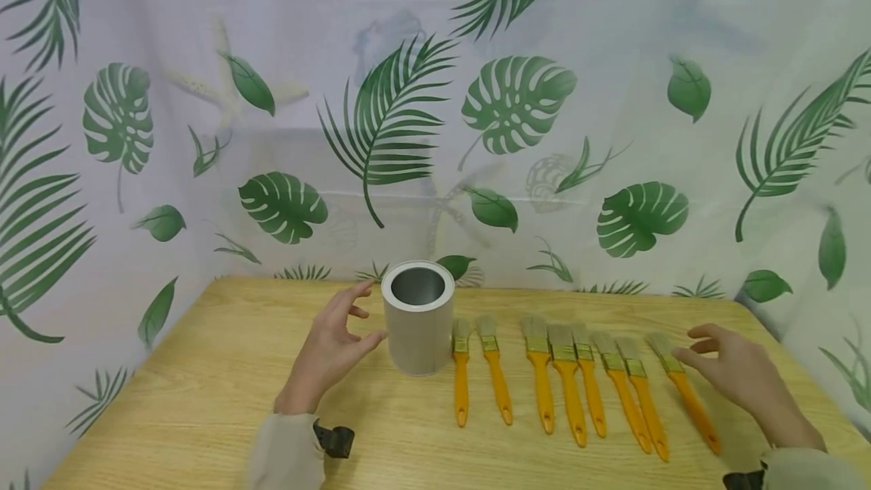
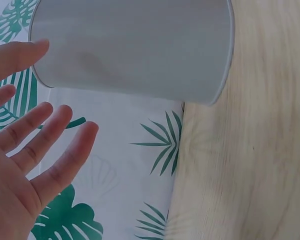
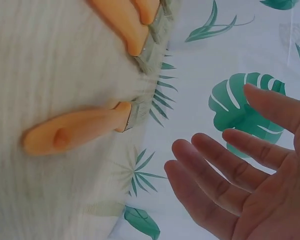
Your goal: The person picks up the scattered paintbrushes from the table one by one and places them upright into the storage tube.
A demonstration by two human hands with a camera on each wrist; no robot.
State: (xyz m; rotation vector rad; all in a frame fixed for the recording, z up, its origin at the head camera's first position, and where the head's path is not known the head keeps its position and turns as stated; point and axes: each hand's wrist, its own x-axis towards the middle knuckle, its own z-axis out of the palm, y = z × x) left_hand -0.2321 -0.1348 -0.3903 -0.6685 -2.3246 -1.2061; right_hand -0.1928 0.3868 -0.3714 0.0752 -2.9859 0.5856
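A white-grey can [image 1: 418,339], its top open and its inside dark grey, stands upright on the wooden table. Just left of it is my left hand [image 1: 335,342], fingers parted and relaxed, with the thumb tip right at the can's side. In the left wrist view the can [image 2: 135,47] fills the top, above the spread fingers. My right hand [image 1: 738,365] hovers at the far right, loosely bent and holding nothing. Closest to it lies the rightmost paintbrush [image 1: 690,403], orange-handled with pale bristles; the right wrist view shows this paintbrush [image 3: 80,129] apart from the fingers.
Several more paintbrushes [image 1: 542,384] lie in a row between the can and my right hand, bristles toward the back. One brush [image 1: 461,380] lies close beside the can. A leaf-patterned curtain [image 1: 408,134] hangs behind the table [image 1: 204,384] and along its sides.
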